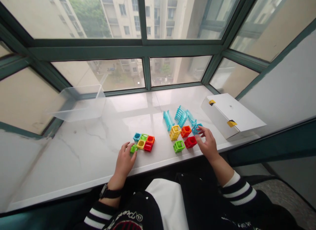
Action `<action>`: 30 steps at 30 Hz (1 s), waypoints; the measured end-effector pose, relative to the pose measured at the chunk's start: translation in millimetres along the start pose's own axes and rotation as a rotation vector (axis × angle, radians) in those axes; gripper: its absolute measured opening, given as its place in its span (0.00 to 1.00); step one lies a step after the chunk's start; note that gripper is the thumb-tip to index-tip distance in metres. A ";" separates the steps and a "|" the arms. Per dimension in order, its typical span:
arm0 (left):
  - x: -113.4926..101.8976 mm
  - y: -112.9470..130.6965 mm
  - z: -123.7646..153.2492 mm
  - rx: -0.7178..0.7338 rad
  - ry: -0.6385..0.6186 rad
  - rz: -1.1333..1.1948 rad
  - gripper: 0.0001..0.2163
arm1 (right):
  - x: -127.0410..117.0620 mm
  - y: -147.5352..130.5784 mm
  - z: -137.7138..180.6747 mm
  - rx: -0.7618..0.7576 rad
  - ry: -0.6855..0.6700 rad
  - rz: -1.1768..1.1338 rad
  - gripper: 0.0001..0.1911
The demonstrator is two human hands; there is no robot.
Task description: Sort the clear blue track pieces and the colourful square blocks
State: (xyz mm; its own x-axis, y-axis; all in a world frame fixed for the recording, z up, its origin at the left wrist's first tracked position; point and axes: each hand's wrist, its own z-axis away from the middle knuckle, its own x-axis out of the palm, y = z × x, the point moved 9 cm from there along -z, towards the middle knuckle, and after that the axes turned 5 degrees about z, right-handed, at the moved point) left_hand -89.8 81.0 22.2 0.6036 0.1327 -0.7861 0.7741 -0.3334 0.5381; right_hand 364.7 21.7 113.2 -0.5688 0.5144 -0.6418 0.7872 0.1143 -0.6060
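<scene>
Far-left corner of the worktop [81, 147]: a clear bin [79, 103] stands against the window frame, well apart from everything else. Left hand [125, 161]: lies palm down near the front edge, left of centre, with a watch [108, 192] on the wrist. Its outer fingers are loosely spread, and the forefinger and thumb close in a light pinch on a green block [133, 148]. That block sits at the hand's fingertips and touches the front-left corner of a flat cluster [145, 141] of blue, green, orange, yellow and red blocks, which lies just right of and beyond the hand. Right of the cluster, across a bare gap, four loose cubes stand in a group: yellow cube [175, 132] and orange cube [186, 131] behind, green cube [179, 146] and red cube [190, 142] in front. Behind them lie pale blue tracks [181, 115], fanned toward the window. Right hand [208, 145]: hovers low near the front edge, right of the cubes, with fingers spread and nothing gripped. The red cube lies just left of its thumb; whether they touch cannot be told. Its fingertips reach a blue piece [197, 128] at the near end of the tracks, just beyond the hand. Right end of the worktop: a white box [230, 118] with yellow tabs lies at an angle, near the right hand but apart from it.
</scene>
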 end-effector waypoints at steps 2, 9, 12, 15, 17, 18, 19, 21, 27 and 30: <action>1.7 3.1 0.3 0.003 -0.019 -0.011 0.18 | 5.2 -27.5 -5.6 -0.047 -0.019 -0.037 0.22; 6.0 5.0 1.0 -0.018 -0.062 -0.025 0.17 | 88.6 -136.0 2.5 -0.396 -0.473 -0.217 0.14; 8.2 3.5 0.9 -0.023 -0.063 -0.031 0.18 | 141.6 -162.4 17.6 -0.491 -0.671 -0.118 0.21; 8.9 4.6 2.6 -0.012 -0.057 -0.015 0.18 | 191.8 -166.8 32.1 -0.470 -0.801 0.068 0.33; 8.7 7.4 5.0 0.001 -0.062 0.003 0.17 | 215.8 -166.7 42.2 -0.467 -0.866 0.175 0.37; 8.7 9.6 6.6 0.011 -0.071 0.014 0.17 | 223.8 -166.4 46.4 -0.467 -0.889 0.221 0.38; 8.9 12.4 8.4 0.027 -0.084 0.026 0.17 | 229.2 -166.1 49.6 -0.469 -0.905 0.259 0.38; 9.7 18.1 12.4 0.065 -0.121 0.057 0.18 | 232.6 -166.0 53.1 -0.479 -0.915 0.307 0.36; -1.6 15.9 20.1 0.085 -0.064 0.091 0.22 | 221.2 -162.7 56.5 -0.535 -0.904 0.299 0.27; -7.0 11.6 20.4 0.084 -0.026 0.067 0.20 | 219.3 -156.5 60.6 -0.530 -0.912 0.282 0.29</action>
State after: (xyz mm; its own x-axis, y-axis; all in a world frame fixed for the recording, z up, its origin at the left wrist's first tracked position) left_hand -88.9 57.2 27.7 0.6473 0.0833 -0.7577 0.7129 -0.4178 0.5631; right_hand 102.3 65.1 38.8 -0.1422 -0.2191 -0.9653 0.7956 0.5548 -0.2431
